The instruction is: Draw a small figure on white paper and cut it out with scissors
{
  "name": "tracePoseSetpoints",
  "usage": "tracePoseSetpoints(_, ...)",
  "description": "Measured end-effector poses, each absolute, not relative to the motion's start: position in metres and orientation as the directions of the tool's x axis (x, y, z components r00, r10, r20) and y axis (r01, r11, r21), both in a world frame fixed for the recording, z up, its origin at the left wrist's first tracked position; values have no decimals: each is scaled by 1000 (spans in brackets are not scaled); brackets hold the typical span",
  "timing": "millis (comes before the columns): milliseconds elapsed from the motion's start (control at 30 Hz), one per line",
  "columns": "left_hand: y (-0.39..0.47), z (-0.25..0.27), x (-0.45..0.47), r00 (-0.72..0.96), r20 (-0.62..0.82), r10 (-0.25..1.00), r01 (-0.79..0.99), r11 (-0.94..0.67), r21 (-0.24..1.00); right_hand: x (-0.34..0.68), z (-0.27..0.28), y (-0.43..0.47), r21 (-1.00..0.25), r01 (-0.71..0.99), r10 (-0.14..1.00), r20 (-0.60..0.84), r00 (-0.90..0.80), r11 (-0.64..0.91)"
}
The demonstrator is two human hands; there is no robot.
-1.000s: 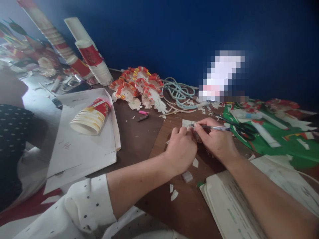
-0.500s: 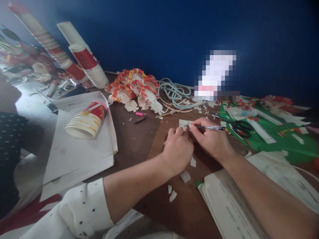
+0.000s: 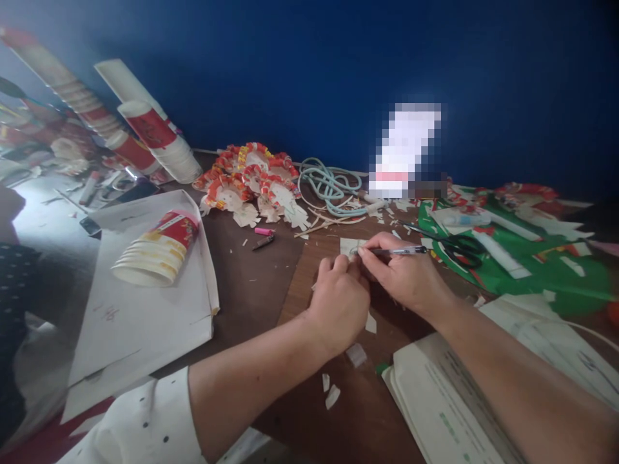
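Observation:
My right hand (image 3: 405, 277) is closed around a pen (image 3: 409, 250), its tip end hidden near the fingertips. The pen lies low and slanted, over a small piece of white paper (image 3: 347, 245) on the brown table. My left hand (image 3: 337, 298) rests against the near edge of that paper, fingers curled and together, holding it down. Its fingertips are partly hidden. Both hands nearly touch. Small white paper scraps (image 3: 332, 396) and a clear, squarish piece (image 3: 356, 355) lie beside my left wrist.
Stacked paper cups (image 3: 149, 129) lean at the back left; more cups (image 3: 159, 248) lie on a white box lid (image 3: 140, 322). Red-and-white paper crafts (image 3: 251, 180), a pale blue cord (image 3: 333, 187), black scissors (image 3: 459, 248), a green sheet (image 3: 546, 277) and stacked papers (image 3: 435, 393) surround the hands.
The whole view has shifted slightly, so things appear a little further left and mostly lower. Both hands keep their places at the paper, and the pen stays in my right hand.

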State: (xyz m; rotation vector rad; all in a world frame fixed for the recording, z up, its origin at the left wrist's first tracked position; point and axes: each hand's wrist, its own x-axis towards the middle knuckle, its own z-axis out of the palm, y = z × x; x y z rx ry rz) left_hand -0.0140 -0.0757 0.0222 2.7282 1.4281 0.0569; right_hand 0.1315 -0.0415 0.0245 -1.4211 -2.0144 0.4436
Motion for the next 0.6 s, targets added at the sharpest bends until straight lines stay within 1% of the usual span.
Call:
tracePoseSetpoints(100, -76, 23, -14, 571, -20, 821, 821, -569, 56, 132, 27, -41, -599, 725, 938, 269, -218, 340)
tracePoseSetpoints(300, -77, 27, -13, 575, -39, 817, 818, -574, 44, 132, 28, -43, -599, 729, 940, 269, -208, 333)
tracePoseSetpoints(500, -78, 25, -13, 563, 14, 827, 827, -562, -27, 134, 24, -42, -557, 757, 919, 368, -144, 341)
tracePoseSetpoints(600, -79, 24, -13, 560, 33, 828, 829, -558, -43, 135, 21, -41, -552, 762, 916, 378, -134, 339)
